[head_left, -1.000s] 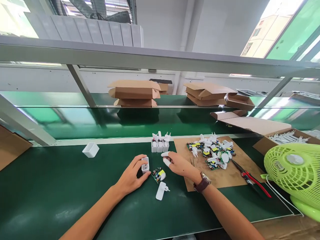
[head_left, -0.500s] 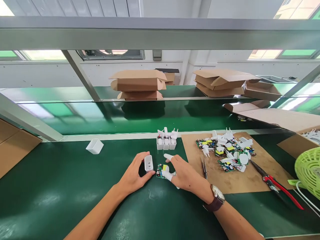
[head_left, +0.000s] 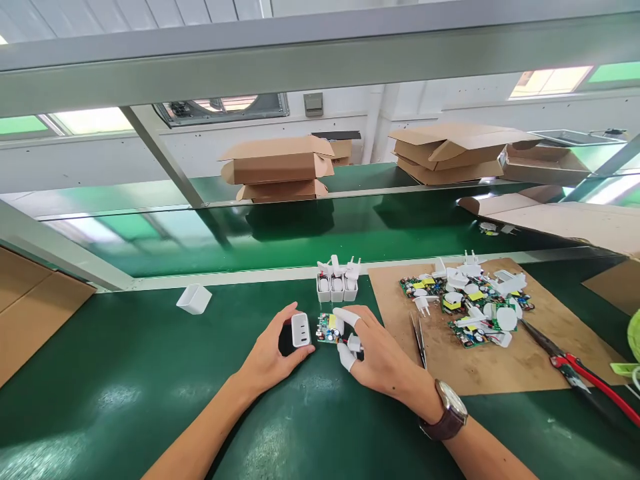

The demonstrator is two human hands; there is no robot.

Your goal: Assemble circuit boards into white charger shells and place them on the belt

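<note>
My left hand is closed around a white charger housing, its face with several port slots turned up toward me. Just to the right, my right hand, with white finger cots on thumb and forefinger, grips a green circuit board carrying a yellow-wrapped part and small components. A white piece connected to the board shows between thumb and fingers. Board and housing are close together but apart. Behind them stands a row of three white housings with boards and plug parts sticking out of their tops.
A white housing lies alone at left. On brown cardboard at right are a heap of circuit boards, tweezers and red-handled pliers. Cardboard boxes sit on the rear shelf; another box borders the left.
My right hand has taken hold of the circuit board and turned it slightly, lifting it nearer the housing's height. My left hand still holds the housing. The camera view has tilted a little.
</note>
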